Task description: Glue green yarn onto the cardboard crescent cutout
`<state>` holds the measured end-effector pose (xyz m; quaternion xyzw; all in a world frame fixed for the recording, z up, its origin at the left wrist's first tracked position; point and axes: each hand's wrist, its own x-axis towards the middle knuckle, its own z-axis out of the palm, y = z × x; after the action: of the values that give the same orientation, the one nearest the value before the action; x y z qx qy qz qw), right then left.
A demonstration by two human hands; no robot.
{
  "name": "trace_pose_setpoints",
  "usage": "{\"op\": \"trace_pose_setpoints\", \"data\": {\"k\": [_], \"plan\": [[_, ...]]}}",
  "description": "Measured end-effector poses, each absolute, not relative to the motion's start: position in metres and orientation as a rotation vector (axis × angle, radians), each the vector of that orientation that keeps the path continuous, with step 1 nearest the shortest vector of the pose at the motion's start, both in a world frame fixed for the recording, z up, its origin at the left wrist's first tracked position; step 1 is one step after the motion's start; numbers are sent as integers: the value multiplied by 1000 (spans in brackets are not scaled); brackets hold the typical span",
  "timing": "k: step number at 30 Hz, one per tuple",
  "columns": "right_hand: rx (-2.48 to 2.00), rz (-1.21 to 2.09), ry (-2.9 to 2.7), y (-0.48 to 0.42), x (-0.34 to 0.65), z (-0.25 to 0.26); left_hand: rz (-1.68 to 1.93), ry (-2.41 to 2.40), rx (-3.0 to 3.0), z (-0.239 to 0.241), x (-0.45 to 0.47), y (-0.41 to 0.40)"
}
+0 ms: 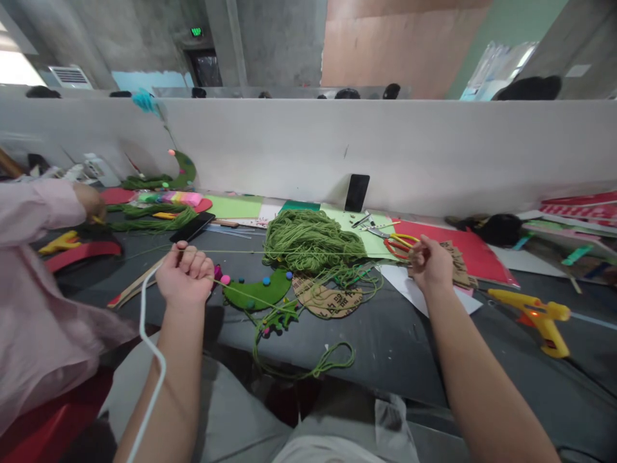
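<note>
Loose yarn [321,368]: nearest us, it trails in an open loop by the near edge of the desk [385,366].
Crescents: we see a green crescent [274,287] with pompoms on it, so that trimming looks at least partly done; to its right, a cardboard crescent [337,308] shows bare printed board with yarn lying across it, so we judge it less far along.
Left hand [186,273]: our fingers are curled closed, pinching the green strand [236,251]; another length slants from this hand rightward and nearer, over the green crescent.
Right hand [431,263]: our fingers are bent in with little gap, and seem to have hold of the strand's right part, though the grip itself is hidden.
Strand's lie: it stands between our two hands, its long axis running left to right, straight, nearly level, taut; we cannot tell which way its free end points.
Yarn pile [313,235]: beyond the strand, heaped and tangled; a length is drawn out, but much yarn is left in the heap, and we see no cut being made.
Scissors [402,243]: they lie just beside the right hand, on its left, blades pointing left and far.
</note>
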<state>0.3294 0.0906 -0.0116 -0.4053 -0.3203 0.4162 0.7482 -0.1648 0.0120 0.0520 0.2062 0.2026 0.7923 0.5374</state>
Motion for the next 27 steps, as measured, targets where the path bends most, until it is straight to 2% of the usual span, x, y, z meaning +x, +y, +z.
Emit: {"op": "trace_pose_setpoints", "data": {"k": [4,9,11,13,16,19,22,25,27], "plan": [[-835,837,-642,90,341,-11,1895,512,521,51,-161,13],[-901,1351,-1049,70,321,-2,1747,721,762,44,-144,13],[-999,1558,-1410,59,307,1,1579,859,1008,41,-134,11],[-1057,1629,-1746,51,294,4,1306,922,1319,38,-122,11],[-1073,1434,-1909,47,276,7,1008,1020,1754,35,-98,25],[-1131,1212,-1832,50,265,5,998,1520,2074,30,-72,63],[-1179,1152,-1801,53,261,-3,640,1913,2173,31,-55,108],[-1171,1113,-1763,58,257,-8,626,1939,2170,47,-49,137],[-1141,997,-1737,67,247,-3,771,1875,2221,68,-45,144]]}}
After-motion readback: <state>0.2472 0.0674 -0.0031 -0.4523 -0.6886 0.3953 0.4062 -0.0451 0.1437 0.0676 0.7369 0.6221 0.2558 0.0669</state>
